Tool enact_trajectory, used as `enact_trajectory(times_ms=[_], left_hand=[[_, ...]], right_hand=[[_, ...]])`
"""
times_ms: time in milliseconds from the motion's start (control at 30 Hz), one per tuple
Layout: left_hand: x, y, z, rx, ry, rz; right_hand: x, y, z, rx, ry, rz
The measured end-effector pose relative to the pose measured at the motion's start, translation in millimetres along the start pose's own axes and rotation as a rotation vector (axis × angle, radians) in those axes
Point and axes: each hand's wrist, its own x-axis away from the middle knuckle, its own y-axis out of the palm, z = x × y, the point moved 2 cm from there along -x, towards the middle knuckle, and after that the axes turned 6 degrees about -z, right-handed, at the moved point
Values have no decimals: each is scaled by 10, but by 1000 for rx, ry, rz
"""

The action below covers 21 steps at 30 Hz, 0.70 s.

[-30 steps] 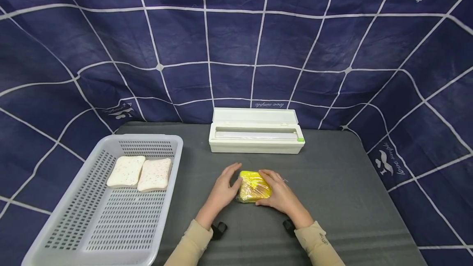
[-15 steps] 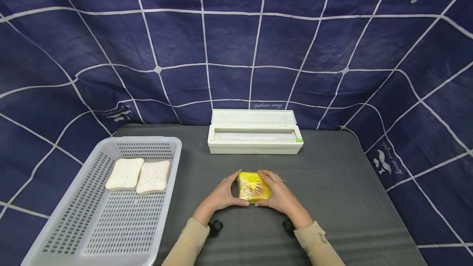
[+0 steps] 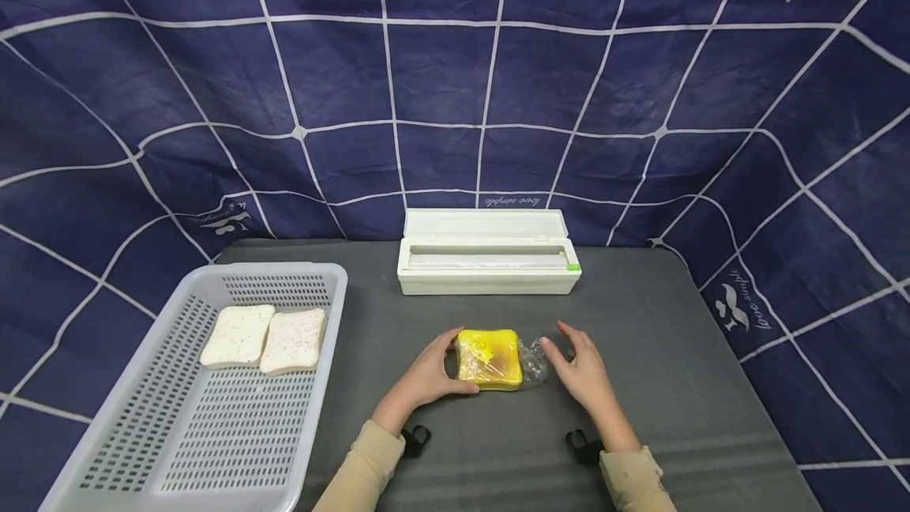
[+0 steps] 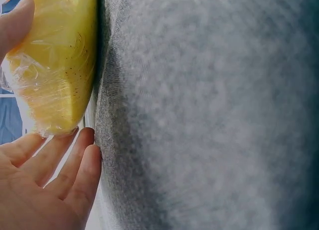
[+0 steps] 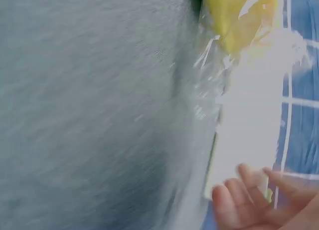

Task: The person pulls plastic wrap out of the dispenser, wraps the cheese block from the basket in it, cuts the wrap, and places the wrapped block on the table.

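Note:
A yellow bread slice (image 3: 489, 359) wrapped in clear plastic film lies on the grey table. My left hand (image 3: 429, 376) spans it from the left, thumb at the near edge and fingers at the far edge. The left wrist view has the thumb (image 4: 17, 23) on the bread's film and the fingertips (image 4: 82, 135) at its other end. Crinkled loose cling film (image 3: 533, 362) sticks out on the bread's right side. My right hand (image 3: 586, 376) is just right of that film, fingers spread and holding nothing. In the right wrist view, motion blurs the hand (image 5: 254, 202).
Behind the bread stands a white cling film dispenser (image 3: 490, 283), its lid raised and a roll inside. On the left a grey plastic basket (image 3: 337, 338) holds two pale, speckled bread slices (image 3: 238, 336). Blue checked cloth (image 3: 441, 69) hangs around the table's back and sides.
My left fingers closed in around the bread. Then my right hand let go of its right side and moved away to the right, and the loose film there came into sight.

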Motion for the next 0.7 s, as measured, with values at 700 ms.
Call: enact_trajectory(times_ms=[700], left_hand=[[32,-16,19,29,-21,8]], right_hand=[[19,115,32,-477,251,41]])
